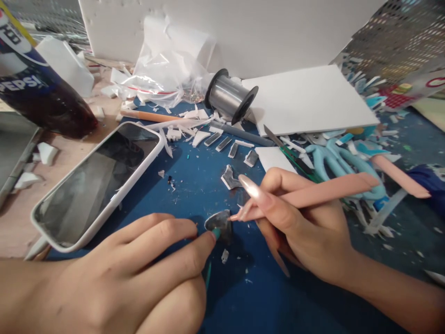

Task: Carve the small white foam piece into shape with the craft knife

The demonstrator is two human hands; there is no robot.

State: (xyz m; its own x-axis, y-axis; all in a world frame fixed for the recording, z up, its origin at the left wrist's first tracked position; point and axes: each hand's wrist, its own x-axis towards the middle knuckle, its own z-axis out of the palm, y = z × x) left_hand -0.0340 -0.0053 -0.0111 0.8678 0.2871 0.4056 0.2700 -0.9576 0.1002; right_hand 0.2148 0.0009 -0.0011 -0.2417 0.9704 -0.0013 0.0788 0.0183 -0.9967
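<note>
My left hand rests on the blue cutting mat, its fingertips pressing down a small grey foam piece. My right hand grips a pink craft knife like a pen. The knife's tip touches the right edge of the grey piece. A thin green stick pokes out from under my left fingers.
A phone in a white case lies left of the hands. A Pepsi bottle lies at far left. Behind are a spool of silver thread, a plastic bag, a white foam sheet, scraps, and light-blue scissors.
</note>
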